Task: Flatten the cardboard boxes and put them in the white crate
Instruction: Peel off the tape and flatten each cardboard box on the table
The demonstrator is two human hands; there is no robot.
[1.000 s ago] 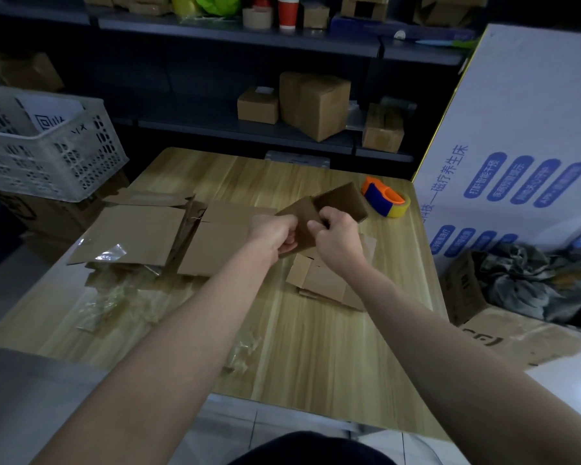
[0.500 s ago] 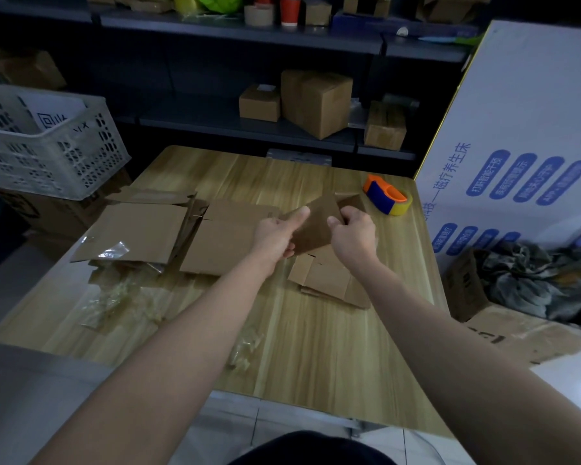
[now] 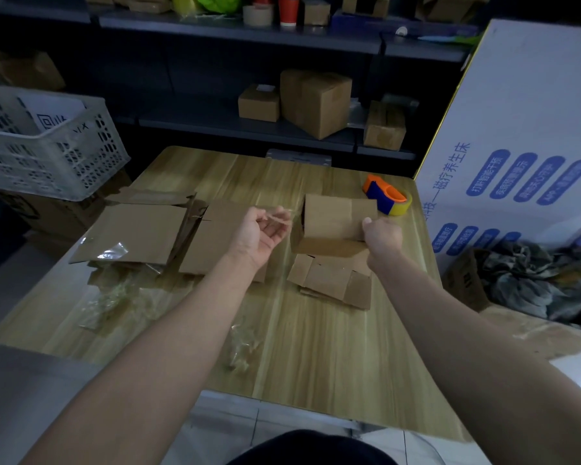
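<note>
A small cardboard box [image 3: 332, 218] is held just above the wooden table [image 3: 316, 347], still in box form. My right hand [image 3: 381, 236] grips its lower right corner. To its left, my left hand [image 3: 262, 231] is palm up and pinches a strip of clear tape [image 3: 282, 214] that stretches toward the box. Under the box lies a small flattened carton [image 3: 332, 280]. Larger flattened cartons [image 3: 138, 233] are stacked on the table's left side. The white crate [image 3: 47, 146] stands off the table at the far left.
An orange and blue tape dispenser [image 3: 386, 196] lies at the table's far right. Crumpled clear tape scraps [image 3: 114, 297] lie near the front left. A big white printed carton [image 3: 517, 146] leans at the right. Shelves with boxes [image 3: 316, 102] stand behind.
My hands have drawn apart: the left one has pulled a strip of tape off the box and away to the left, while the right holds the box, which now shows a broad side.
</note>
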